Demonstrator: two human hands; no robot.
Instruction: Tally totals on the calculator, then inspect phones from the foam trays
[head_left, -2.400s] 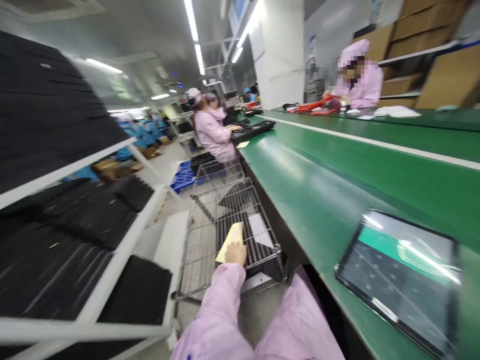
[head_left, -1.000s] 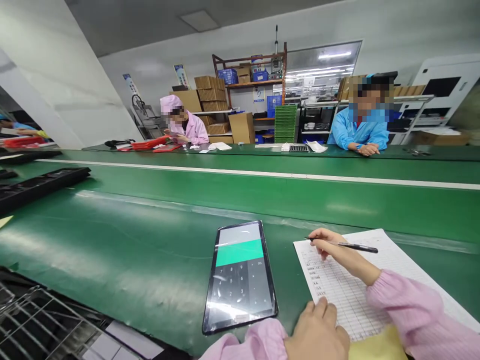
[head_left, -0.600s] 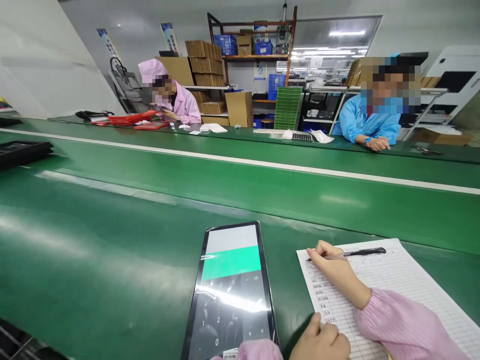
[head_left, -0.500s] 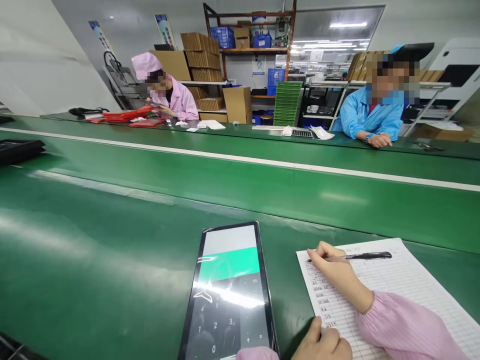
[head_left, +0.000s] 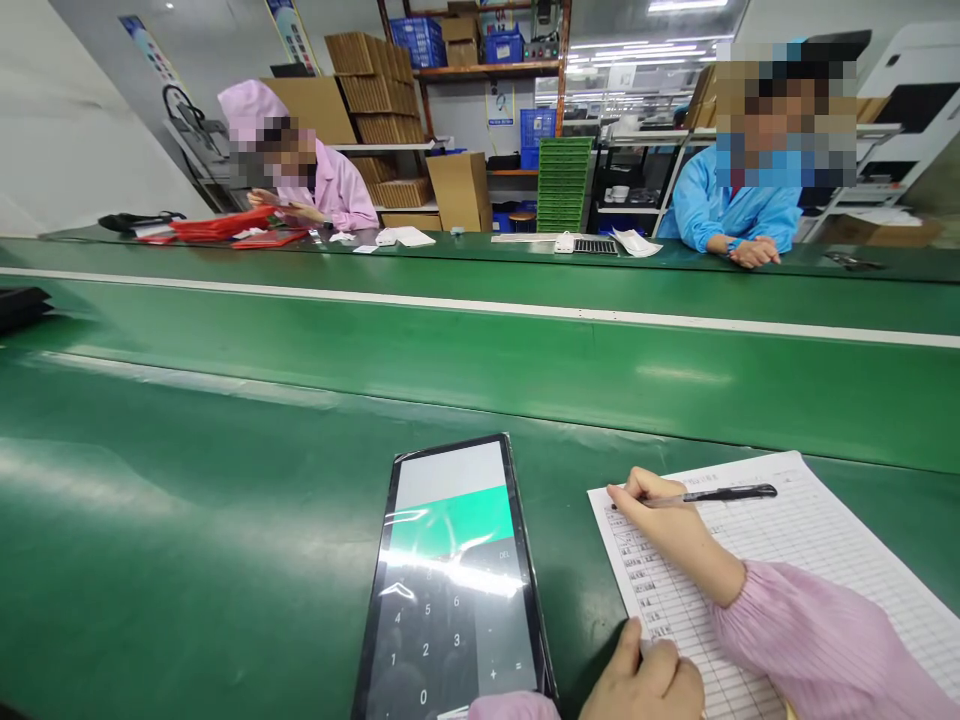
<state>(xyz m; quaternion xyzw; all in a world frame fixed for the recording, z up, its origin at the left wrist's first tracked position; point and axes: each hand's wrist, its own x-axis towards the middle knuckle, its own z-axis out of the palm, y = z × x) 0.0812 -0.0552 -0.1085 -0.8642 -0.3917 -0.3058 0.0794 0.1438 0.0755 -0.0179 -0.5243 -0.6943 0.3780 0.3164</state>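
My right hand [head_left: 664,505] is closed around a black pen [head_left: 731,493]. The pen's tip rests near the upper left part of a lined paper form [head_left: 799,545], which has a column of handwriting down its left side. Lower down, my left hand [head_left: 649,685] lies at the form's left edge, fingers curled and thumb against the margin; the bottom of this hand is cut off by the frame. Left of the hands lies a tablet [head_left: 450,570] showing a calculator screen, with glare across it. A pink sleeve covers the tablet's bottom edge.
A green bench [head_left: 225,560] with a raised ledge and white strip [head_left: 450,306] runs across. Beyond it, one person in pink [head_left: 337,185] handles something near red pouches [head_left: 225,225]; another in blue [head_left: 739,200] leans with hands clasped. Green trays [head_left: 562,185] and shelving stand behind.
The view has tilted slightly down and to the right, so the background sits higher and further left. My hands and the pen keep nearly the same place on the form.
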